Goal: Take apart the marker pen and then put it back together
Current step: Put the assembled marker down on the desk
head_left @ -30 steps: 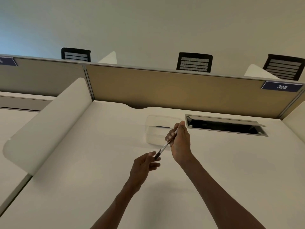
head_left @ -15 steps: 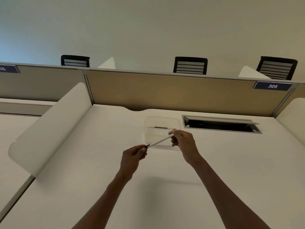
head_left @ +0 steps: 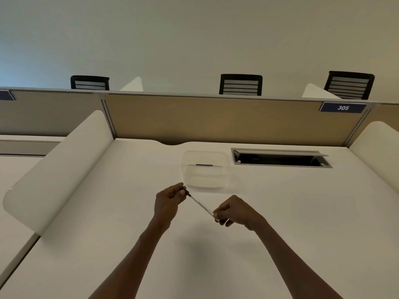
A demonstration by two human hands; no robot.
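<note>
Steadiness matters most for this step: the marker (head_left: 199,204) should be pulled straight along its own axis, with the white barrel gripped firmly and the dark end drawn off without bending. The marker is held slanted above the desk (head_left: 302,212), just in front of a clear tub (head_left: 206,169). Its dark upper end is pinched in the curled fingers of the left hand (head_left: 168,201). Its lower end is pinched by the right hand (head_left: 234,211), fingers curled round it. Whether the parts are already loose cannot be told.
</note>
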